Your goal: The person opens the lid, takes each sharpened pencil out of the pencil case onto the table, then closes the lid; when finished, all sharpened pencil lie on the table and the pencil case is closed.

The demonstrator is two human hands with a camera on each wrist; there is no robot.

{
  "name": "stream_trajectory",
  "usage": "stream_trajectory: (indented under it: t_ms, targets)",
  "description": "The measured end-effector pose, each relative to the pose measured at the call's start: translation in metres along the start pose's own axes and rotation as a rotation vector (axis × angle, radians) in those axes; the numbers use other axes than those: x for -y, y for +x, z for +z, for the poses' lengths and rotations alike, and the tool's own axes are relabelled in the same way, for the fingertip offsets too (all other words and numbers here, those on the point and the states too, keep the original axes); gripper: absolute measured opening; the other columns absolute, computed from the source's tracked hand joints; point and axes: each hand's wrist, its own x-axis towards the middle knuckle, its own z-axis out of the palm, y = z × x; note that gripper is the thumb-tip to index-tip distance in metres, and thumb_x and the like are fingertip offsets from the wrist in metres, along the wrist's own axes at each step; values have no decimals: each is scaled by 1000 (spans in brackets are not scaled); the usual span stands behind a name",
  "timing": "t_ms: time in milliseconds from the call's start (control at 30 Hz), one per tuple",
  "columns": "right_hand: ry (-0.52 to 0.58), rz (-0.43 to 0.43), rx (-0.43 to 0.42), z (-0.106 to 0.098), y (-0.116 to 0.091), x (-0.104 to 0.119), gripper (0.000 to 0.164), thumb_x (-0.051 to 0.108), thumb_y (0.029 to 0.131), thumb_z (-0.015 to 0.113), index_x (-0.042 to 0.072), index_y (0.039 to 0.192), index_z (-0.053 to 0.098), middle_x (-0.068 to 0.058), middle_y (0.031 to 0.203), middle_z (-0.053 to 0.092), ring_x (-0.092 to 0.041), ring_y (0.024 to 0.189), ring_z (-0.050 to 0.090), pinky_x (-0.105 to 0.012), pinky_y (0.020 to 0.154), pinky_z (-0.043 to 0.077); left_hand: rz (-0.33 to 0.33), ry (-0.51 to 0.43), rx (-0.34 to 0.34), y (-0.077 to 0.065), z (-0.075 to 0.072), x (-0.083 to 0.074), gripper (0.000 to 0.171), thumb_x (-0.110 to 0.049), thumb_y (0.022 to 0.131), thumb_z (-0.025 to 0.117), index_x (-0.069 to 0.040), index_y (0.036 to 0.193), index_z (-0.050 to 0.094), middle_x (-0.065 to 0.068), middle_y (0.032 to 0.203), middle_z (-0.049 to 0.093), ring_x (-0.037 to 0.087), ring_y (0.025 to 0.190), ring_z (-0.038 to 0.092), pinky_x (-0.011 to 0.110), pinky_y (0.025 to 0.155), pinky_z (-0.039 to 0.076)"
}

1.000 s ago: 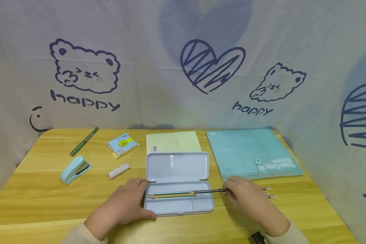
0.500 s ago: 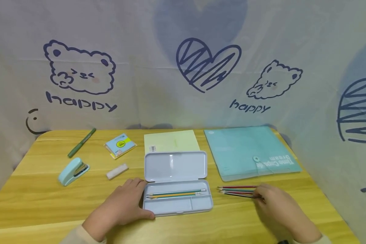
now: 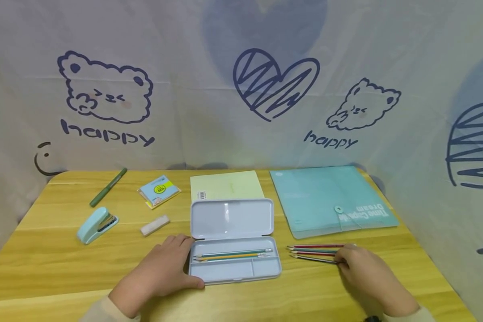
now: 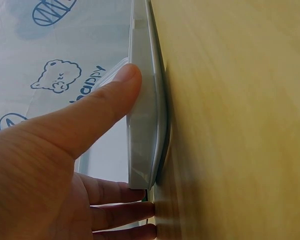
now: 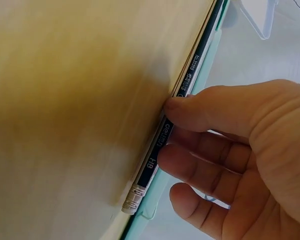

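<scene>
An open pale-lilac pencil case (image 3: 233,270) lies on the table, its lid tipped back. Several pencils (image 3: 233,257) rest in its long compartment. My left hand (image 3: 165,268) grips the case's left end; in the left wrist view the thumb (image 4: 110,95) presses the front wall and the fingers meet the short side. To the right of the case, my right hand (image 3: 366,270) pinches a black pencil (image 3: 314,258) marked HB, its tip pointing left. Beside it several more pencils (image 3: 315,246) lie on the wood, their back ends partly hidden by the hand.
Behind the case lie a pale green booklet (image 3: 225,185) and a teal document folder (image 3: 330,201). On the left are a white eraser (image 3: 155,225), a mint stapler (image 3: 96,225), a sticky-note pack (image 3: 159,190) and a green pen (image 3: 108,188). A printed cloth (image 3: 185,103) hangs behind the table.
My right hand first moved right, from beside the case to the loose pencils. Since then the black pencil has come slightly apart from the others, towards the front. The left hand stays on the case.
</scene>
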Motion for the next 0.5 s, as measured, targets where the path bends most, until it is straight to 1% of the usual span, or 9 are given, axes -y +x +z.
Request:
stream_trajectory:
  t_ms: [100,200,300,400,433,500]
  targets:
    - [-4,10,9,0,2,0,16,2,85,75,18,85,74,6,86,66,-14,77,64,-37,68,58,5,2,-5,0,0,0,103,-68,67,82,1,138,53,15,137,55,35,128,49,57,98,46]
    - [-32,9,-11,-1,2,2,17,2,85,74,17,81,71,7,81,62,-11,72,60,-34,63,55,5,2,-6,0,0,-1,103,-68,67,82,1,138,54,15,137,55,35,127,49,57,98,46]
    - [-61,1,-26,-3,4,6,24,1,86,70,18,72,60,7,72,52,-8,63,46,-29,54,43,5,2,-9,0,1,-1,103,-68,67,82,1,138,54,15,136,55,35,127,49,57,98,46]
    - [-75,-28,-39,-6,8,14,31,1,87,69,19,69,52,7,68,44,-9,60,37,-28,53,35,5,1,-13,0,1,0,102,-68,66,82,1,137,54,14,135,56,34,126,49,56,98,47]
    - [-77,-39,-36,-8,10,18,31,2,87,69,20,69,51,7,67,44,-9,59,36,-28,53,34,5,0,-14,0,1,0,102,-68,66,82,0,137,54,14,135,56,34,126,49,56,97,47]
    - [-75,-72,-38,-10,15,29,28,5,86,72,21,71,55,10,69,48,-7,60,40,-27,54,39,5,-1,-14,0,1,0,102,-68,66,83,0,137,55,14,134,56,34,126,50,56,97,47]
